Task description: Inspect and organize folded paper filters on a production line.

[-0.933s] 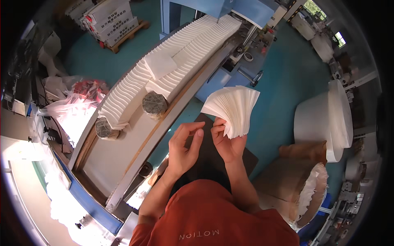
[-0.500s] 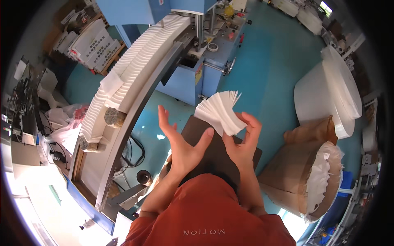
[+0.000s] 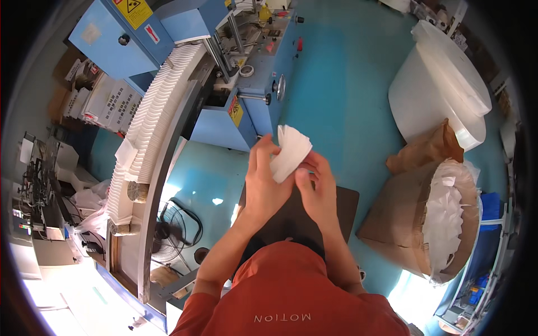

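A small stack of white folded paper sheets, perhaps napkins, is between my two hands in front of my chest. My left hand curls round its left side, fingers behind and thumb towards the near end. On the other side my right hand is bent in at the lower right edge, its fingertips against the paper. The sheets lie pressed together, with their upper edge slightly fanned. Beneath the hands is a dark brown flat board.
At left, a long metal-edged chute carries rows of white folded sheets, with round weights at its near end. A blue machine stands ahead. On the right are a big cardboard drum with white scraps and a white roll.
My left hand has closed in from an open, spread pose onto the stack. The fanned sheets are now squared together and turned more upright. The view has shifted, showing more of the blue machine.
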The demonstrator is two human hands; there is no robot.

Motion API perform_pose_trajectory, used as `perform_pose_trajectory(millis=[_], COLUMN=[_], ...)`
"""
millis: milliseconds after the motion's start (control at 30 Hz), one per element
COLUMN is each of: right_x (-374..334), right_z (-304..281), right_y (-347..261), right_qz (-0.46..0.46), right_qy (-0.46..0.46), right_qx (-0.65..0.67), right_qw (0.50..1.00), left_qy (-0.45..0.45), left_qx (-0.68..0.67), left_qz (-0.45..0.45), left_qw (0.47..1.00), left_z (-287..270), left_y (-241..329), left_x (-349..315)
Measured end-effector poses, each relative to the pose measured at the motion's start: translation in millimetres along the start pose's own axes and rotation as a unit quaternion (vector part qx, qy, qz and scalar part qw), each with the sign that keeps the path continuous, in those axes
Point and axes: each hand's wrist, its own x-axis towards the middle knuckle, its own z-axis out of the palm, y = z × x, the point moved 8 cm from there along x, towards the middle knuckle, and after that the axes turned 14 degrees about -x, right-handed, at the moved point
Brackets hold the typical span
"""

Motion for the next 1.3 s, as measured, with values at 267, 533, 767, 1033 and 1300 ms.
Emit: perform_pose_trajectory(millis=[267,533,767,1033,1300], right_x=[7,11,7,6,8], right_z=[0,3,0,-22,-105], right_y=[8,12,34,45,56], right_qz=[0.079,0.071,0.202,0.174,0.200], right_qy=[-0.040,-0.027,-0.077,0.037,0.165], right_qx=[0.088,0.127,0.277,0.288,0.289], right_qw=[0.992,0.989,0.936,0.941,0.922], left_qy=[-0.119,-0.094,-0.074,0.057,0.086], left_qx=[-0.245,-0.293,-0.343,-0.578,-0.697], left_qz=[-0.110,-0.116,-0.181,-0.341,-0.375], left_qw=[0.956,0.944,0.919,0.739,0.605], left_z=[26,33,43,49,32], left_y=[-16,-29,-25,-68,-92], left_x=[-22,-29,-27,-42,-49])
